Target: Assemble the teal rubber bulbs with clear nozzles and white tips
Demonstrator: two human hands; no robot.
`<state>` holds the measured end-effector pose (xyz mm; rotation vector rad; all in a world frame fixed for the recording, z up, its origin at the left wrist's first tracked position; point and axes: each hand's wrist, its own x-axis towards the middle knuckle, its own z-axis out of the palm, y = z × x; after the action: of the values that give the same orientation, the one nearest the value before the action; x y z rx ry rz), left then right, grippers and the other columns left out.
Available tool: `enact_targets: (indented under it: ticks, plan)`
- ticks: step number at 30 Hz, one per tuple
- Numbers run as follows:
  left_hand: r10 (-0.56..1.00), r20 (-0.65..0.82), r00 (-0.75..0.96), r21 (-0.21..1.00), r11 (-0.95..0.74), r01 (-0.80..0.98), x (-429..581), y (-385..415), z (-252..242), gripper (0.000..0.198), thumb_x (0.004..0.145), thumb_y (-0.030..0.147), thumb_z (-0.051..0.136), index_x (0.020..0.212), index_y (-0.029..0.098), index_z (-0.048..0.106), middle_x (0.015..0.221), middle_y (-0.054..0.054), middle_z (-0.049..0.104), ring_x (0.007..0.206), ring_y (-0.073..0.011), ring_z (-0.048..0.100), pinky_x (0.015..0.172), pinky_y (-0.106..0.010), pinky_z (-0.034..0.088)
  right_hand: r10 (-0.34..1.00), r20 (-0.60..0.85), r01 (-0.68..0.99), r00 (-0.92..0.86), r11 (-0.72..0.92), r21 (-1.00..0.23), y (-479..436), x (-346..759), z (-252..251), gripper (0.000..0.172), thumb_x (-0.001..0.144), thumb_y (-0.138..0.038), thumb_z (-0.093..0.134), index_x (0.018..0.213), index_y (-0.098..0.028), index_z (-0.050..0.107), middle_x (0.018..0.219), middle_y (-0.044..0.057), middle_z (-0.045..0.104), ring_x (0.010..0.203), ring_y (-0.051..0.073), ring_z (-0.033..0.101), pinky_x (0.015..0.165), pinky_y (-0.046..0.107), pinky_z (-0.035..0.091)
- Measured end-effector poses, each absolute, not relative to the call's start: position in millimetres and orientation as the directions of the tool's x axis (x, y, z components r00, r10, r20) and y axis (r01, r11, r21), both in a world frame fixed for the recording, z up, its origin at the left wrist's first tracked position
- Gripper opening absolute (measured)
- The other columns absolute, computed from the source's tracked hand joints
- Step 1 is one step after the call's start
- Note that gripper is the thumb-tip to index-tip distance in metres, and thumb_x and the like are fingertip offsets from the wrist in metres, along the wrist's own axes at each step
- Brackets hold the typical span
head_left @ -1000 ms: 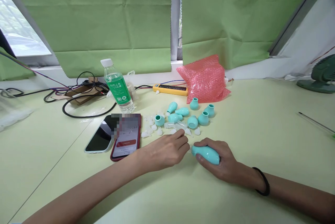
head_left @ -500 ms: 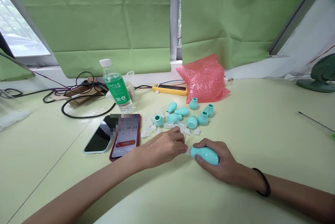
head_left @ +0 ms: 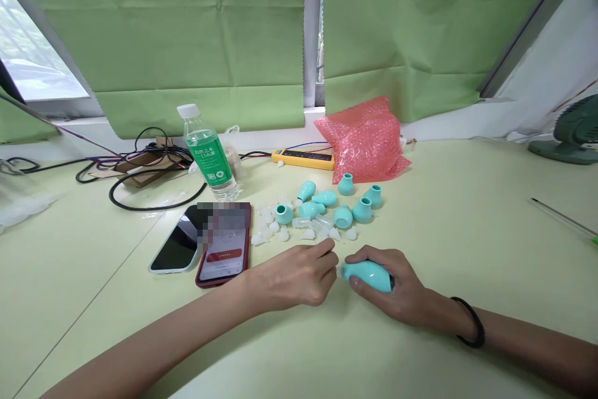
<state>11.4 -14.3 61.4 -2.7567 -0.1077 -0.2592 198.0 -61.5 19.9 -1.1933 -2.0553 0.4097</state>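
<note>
Turquoise bulb [head_left: 371,276], head view: it lies in the grasp of the right hand [head_left: 402,287], over the tabletop [head_left: 355,349], its narrow neck pointing toward the left hand [head_left: 301,277]. Right fingers: wrapped around the bulb, thumb along the near side, index finger along the far side. Left fingers: curled, tips drawn together just beside the neck; the grip is partly hidden, and from where I stand I cannot tell whether they pinch a small piece. A black band [head_left: 477,324] circles the right wrist.

Beyond the hands, a cluster: turquoise pieces [head_left: 343,218], some upright with open mouths, others on their sides; clear tubes [head_left: 322,223] and whitish tips [head_left: 308,234] lie among and in front of them. Left of the cluster, a dark-screened phone [head_left: 175,249] lies beside a red-cased phone [head_left: 227,262]; a green-labelled bottle [head_left: 210,159] stands behind. At the back, a yellow power strip [head_left: 303,162] reaches a red bubble-wrap bag [head_left: 367,150], with black cables [head_left: 140,207] looping at left. Far right: a green fan [head_left: 572,137].
</note>
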Motion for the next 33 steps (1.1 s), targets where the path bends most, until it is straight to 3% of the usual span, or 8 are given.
enact_targets:
  ticks: [5,11,15,19,23,29,33]
  plan:
    - [0.046,0.207,0.977,-0.329,-0.938,0.114,12,-13,58,0.019,0.078,0.006,0.037,0.065,0.010,0.049,0.062,-0.006,0.046,0.068,-0.0169,0.041,0.047,-0.025,0.036,0.844,0.419,0.635,-0.335,0.531,-0.561,-63,198,20,0.013,0.072,-0.027,0.048,0.081,-0.018,0.050,0.061,0.001,0.056,0.050,0.010,0.048,0.052,0.023,0.039]
    - [0.091,0.337,0.937,-0.238,-0.955,0.178,14,-8,50,0.020,0.073,0.005,0.040,0.056,0.012,0.047,0.057,-0.004,0.045,0.064,-0.0153,0.040,0.047,-0.024,0.034,0.853,0.378,0.610,-0.360,0.521,-0.597,-57,198,21,0.014,0.072,-0.030,0.047,0.078,-0.018,0.051,0.061,0.000,0.055,0.050,0.009,0.046,0.050,0.022,0.038]
    - [0.199,0.441,0.875,-0.063,-0.966,0.251,13,-2,53,0.015,0.070,0.006,0.041,0.059,0.012,0.050,0.055,-0.003,0.048,0.062,-0.0135,0.041,0.048,-0.022,0.036,0.919,0.298,0.593,-0.257,0.394,-0.702,-50,199,24,0.015,0.071,-0.032,0.049,0.072,-0.017,0.052,0.059,-0.001,0.052,0.050,0.009,0.043,0.048,0.020,0.038]
    - [0.315,0.522,0.793,0.178,-0.949,0.259,12,4,56,0.010,0.065,0.008,0.044,0.061,0.014,0.050,0.056,-0.001,0.050,0.060,-0.0110,0.042,0.054,-0.022,0.039,0.965,0.201,0.421,-0.166,0.254,-0.871,-47,199,26,0.017,0.071,-0.033,0.050,0.070,-0.016,0.052,0.062,0.000,0.052,0.052,0.010,0.046,0.046,0.019,0.039]
    - [0.420,0.534,0.734,0.322,-0.904,0.283,13,5,53,0.008,0.063,0.008,0.045,0.061,0.014,0.050,0.056,0.001,0.051,0.058,-0.0097,0.044,0.053,-0.020,0.039,0.987,0.103,0.278,-0.122,0.133,-0.951,-49,197,27,0.022,0.070,-0.037,0.050,0.067,-0.016,0.051,0.054,-0.001,0.048,0.048,0.009,0.045,0.042,0.019,0.038]
    - [0.448,0.538,0.714,0.319,-0.892,0.320,10,6,56,0.006,0.061,0.009,0.047,0.060,0.013,0.051,0.055,0.000,0.051,0.058,-0.0099,0.044,0.053,-0.020,0.039,0.999,-0.033,0.178,0.003,-0.033,-0.983,-46,199,25,0.024,0.069,-0.040,0.049,0.063,-0.017,0.044,0.047,-0.003,0.043,0.041,0.009,0.043,0.036,0.018,0.031]
    - [0.488,0.406,0.772,0.226,-0.873,0.433,7,12,56,0.008,0.060,0.006,0.048,0.059,0.012,0.054,0.054,-0.001,0.052,0.060,-0.0121,0.046,0.054,-0.021,0.038,1.000,-0.007,0.160,-0.003,-0.007,-0.987,-45,201,22,0.024,0.069,-0.040,0.050,0.068,-0.016,0.045,0.049,-0.003,0.045,0.042,0.008,0.043,0.036,0.017,0.030]
